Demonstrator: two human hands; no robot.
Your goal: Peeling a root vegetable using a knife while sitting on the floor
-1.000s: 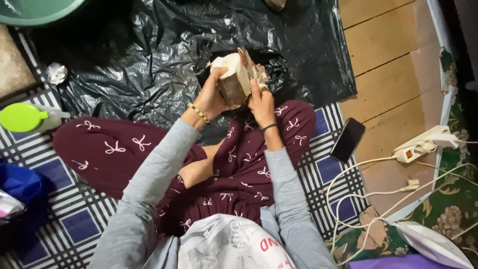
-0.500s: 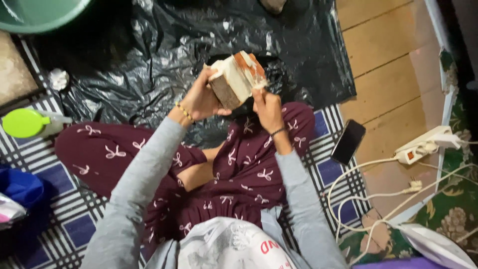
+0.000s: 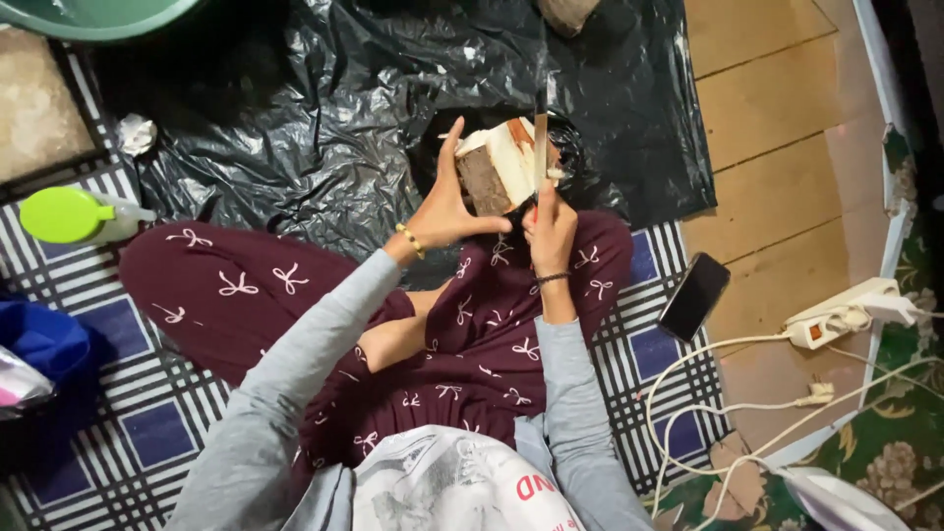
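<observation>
I sit cross-legged in maroon trousers on a checked mat. My left hand grips a chunk of pale, brown-skinned flesh, like a piece of coconut, over a black plastic sheet. My right hand holds a knife by its handle. The blade points away from me and rests against the right side of the chunk.
A black phone lies on the mat's right edge. A white power strip with cables sits on the wooden floor. A green-capped bottle lies at left, a green basin at top left, blue cloth at far left.
The chunk has been turned in my left hand. My right hand now sets the knife blade upright against it, where earlier both hands were gripping it.
</observation>
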